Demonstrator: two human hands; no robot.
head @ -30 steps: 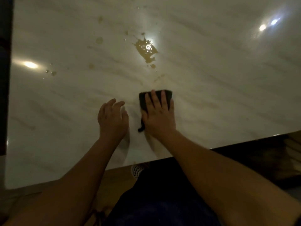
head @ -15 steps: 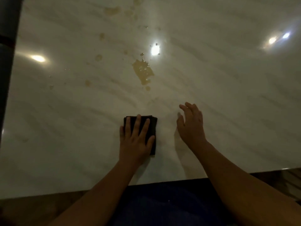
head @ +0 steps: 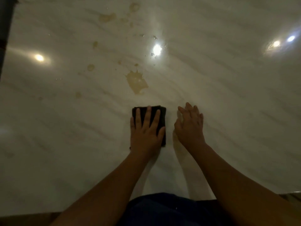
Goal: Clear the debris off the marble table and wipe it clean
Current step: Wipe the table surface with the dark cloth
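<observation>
A dark folded cloth (head: 162, 110) lies on the white marble table (head: 236, 103), just short of a brown liquid spill (head: 136, 82). My left hand (head: 146, 129) presses flat on the cloth with its fingers spread and straight. Close to the right of the cloth is my right hand (head: 190, 124), fingers straight and together, holding nothing, low over or on the marble. Smaller brown drops (head: 90, 67) and a faint stain (head: 106, 17) dot the table farther back and to the left.
A dark vertical edge (head: 4, 30) bounds the table on the left. The table's near edge runs along the bottom of the view, by my dark clothing (head: 162, 209). Ceiling lights glare off the marble (head: 157, 49).
One second ago my right hand pressed the cloth; now my left hand does. Over the last half second my right hand moved closer to the cloth.
</observation>
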